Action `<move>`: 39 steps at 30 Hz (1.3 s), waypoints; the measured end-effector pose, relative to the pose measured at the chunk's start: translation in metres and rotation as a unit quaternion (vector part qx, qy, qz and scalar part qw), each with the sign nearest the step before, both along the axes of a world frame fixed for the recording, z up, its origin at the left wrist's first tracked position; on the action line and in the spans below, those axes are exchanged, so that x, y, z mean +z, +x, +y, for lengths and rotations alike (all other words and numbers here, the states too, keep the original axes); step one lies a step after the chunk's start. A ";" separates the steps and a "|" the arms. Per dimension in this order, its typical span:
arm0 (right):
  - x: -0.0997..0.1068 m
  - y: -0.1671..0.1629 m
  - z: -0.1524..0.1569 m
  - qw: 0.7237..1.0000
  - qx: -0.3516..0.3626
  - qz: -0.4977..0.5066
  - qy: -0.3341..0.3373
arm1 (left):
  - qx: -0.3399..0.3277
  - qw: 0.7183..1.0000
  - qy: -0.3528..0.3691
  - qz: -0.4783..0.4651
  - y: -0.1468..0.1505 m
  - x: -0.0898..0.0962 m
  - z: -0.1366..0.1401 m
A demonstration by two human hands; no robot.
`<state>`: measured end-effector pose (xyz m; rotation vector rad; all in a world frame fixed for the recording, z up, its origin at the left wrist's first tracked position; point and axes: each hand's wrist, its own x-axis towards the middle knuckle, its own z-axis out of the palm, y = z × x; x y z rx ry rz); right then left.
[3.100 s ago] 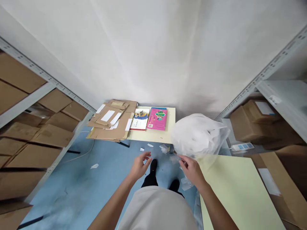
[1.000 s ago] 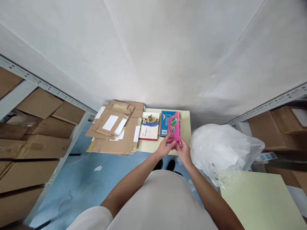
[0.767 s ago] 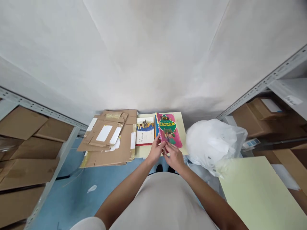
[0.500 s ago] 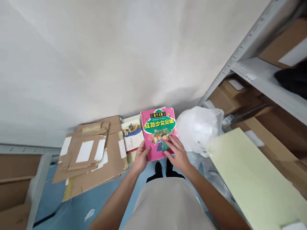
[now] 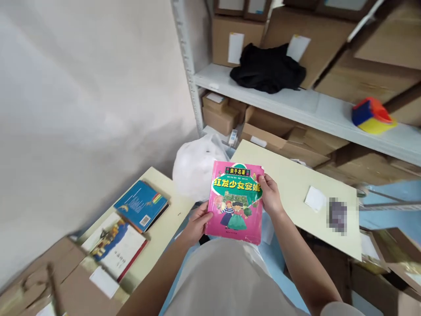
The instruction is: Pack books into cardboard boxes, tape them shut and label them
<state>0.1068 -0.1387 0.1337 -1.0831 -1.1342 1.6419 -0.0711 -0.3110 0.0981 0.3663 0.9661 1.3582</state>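
The left hand [image 5: 196,223] and right hand [image 5: 271,195] grasped opposite edges of the pink children's book [image 5: 235,204] — between them, front showing — while a blue book [image 5: 141,204] lay left of the left hand.

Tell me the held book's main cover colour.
The held book is mainly pink, clearest in the head view.

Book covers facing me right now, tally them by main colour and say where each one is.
Pink: 1, the pink book held between the left hand and right hand
Blue: 1, the blue book on the table at picture left
White: 1, the white book beside it
Total: 3
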 end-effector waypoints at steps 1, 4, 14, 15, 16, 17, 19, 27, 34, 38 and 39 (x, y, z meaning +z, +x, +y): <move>-0.001 0.016 0.009 1.000 -0.026 0.006 -0.004 | -0.022 1.000 -0.002 0.007 0.010 0.001 0.013; -0.005 0.059 0.034 0.996 -0.089 0.027 0.000 | -0.083 0.996 -0.014 0.035 0.041 -0.001 0.051; -0.027 0.159 0.102 0.990 -0.135 -0.026 -0.042 | -0.126 0.978 -0.046 0.162 0.109 -0.016 0.134; -0.026 0.167 0.107 0.989 -0.128 -0.044 -0.050 | -0.134 0.977 -0.046 0.158 0.111 -0.015 0.140; -0.025 0.175 0.112 0.989 -0.123 -0.057 -0.059 | -0.142 0.977 -0.046 0.155 0.113 -0.015 0.145; -0.023 0.182 0.115 0.988 -0.120 -0.065 -0.067 | -0.150 0.976 -0.045 0.154 0.114 -0.014 0.151; -0.020 0.193 0.119 0.987 -0.126 -0.065 -0.077 | -0.154 0.974 -0.049 0.159 0.115 -0.014 0.159; -0.010 0.190 0.109 0.977 -0.184 -0.066 -0.080 | -0.205 0.967 -0.052 0.141 0.099 -0.017 0.178; -0.013 0.189 0.091 0.962 -0.250 -0.084 -0.070 | -0.169 0.970 -0.050 0.168 0.082 -0.032 0.198; -0.021 0.193 0.077 0.953 -0.281 -0.097 -0.059 | -0.197 0.970 -0.049 0.132 0.081 -0.034 0.202; -0.021 0.194 0.075 0.953 -0.284 -0.097 -0.052 | -0.201 0.971 -0.051 0.123 0.080 -0.033 0.202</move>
